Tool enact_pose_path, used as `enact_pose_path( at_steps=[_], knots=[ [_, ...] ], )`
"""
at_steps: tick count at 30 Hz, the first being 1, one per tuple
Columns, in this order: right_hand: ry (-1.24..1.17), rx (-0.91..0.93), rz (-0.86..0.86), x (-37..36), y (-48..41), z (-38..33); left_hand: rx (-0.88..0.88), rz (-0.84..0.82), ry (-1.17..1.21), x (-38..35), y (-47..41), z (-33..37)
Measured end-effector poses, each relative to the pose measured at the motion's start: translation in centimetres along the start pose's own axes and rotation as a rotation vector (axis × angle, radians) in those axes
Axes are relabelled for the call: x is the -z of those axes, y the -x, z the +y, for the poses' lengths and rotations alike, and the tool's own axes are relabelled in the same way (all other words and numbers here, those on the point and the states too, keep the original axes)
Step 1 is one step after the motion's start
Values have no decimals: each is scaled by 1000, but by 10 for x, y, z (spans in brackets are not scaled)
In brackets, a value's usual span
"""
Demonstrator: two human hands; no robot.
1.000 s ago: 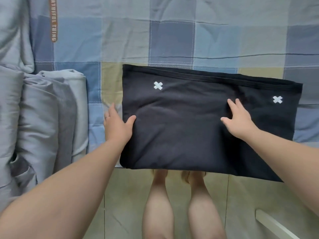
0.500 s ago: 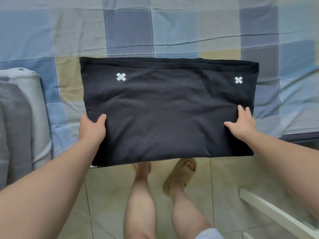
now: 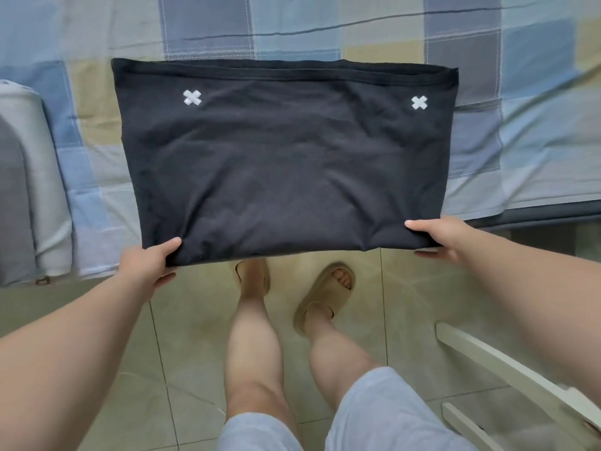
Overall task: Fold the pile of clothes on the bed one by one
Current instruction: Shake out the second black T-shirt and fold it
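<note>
A folded black garment (image 3: 286, 164) with two small white crosses lies as a wide rectangle, its near edge hanging past the bed's front edge. My left hand (image 3: 148, 265) grips its near left corner, thumb on top and fingers beneath. At the near right corner my right hand (image 3: 439, 237) holds it the same way. The checked bedsheet (image 3: 325, 24) in blue, grey and beige lies under the far part of the garment.
A stack of folded grey fabric (image 3: 29, 190) sits on the bed at the left. My legs and tan slippers (image 3: 328, 297) stand on the tiled floor below the garment. A white slatted frame (image 3: 507, 362) juts in at the lower right.
Both hands slid from the garment's top and sides down to its near corners and took hold of them. The garment has come toward me, past the bed's edge.
</note>
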State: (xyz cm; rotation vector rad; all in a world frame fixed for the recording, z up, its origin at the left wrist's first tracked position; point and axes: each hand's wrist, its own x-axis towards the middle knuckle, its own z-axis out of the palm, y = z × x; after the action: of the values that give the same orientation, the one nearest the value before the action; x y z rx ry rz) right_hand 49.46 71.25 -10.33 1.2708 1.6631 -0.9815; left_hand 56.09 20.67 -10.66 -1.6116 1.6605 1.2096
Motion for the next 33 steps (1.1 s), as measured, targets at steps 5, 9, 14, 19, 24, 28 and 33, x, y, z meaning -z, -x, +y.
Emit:
enact_pose_path(
  at_steps=[5,9,14,19,24,28,33],
  knots=[
    [-203,33,-6,6,41,1,75,-25,299,10,33,-2],
    [-228,63,39,16,91,-3,165,-49,441,25,80,2],
    [-404,-25,29,28,132,-30,226,-90,584,37,117,38],
    [-720,-25,39,38,152,-98,277,-124,761,47,121,116],
    [-929,-126,77,34,150,-149,292,-153,815,44,100,188],
    [-1035,-186,97,24,118,-179,220,-165,781,18,73,229],
    [-991,-110,110,4,57,-210,101,-164,660,-25,38,242]
  ],
)
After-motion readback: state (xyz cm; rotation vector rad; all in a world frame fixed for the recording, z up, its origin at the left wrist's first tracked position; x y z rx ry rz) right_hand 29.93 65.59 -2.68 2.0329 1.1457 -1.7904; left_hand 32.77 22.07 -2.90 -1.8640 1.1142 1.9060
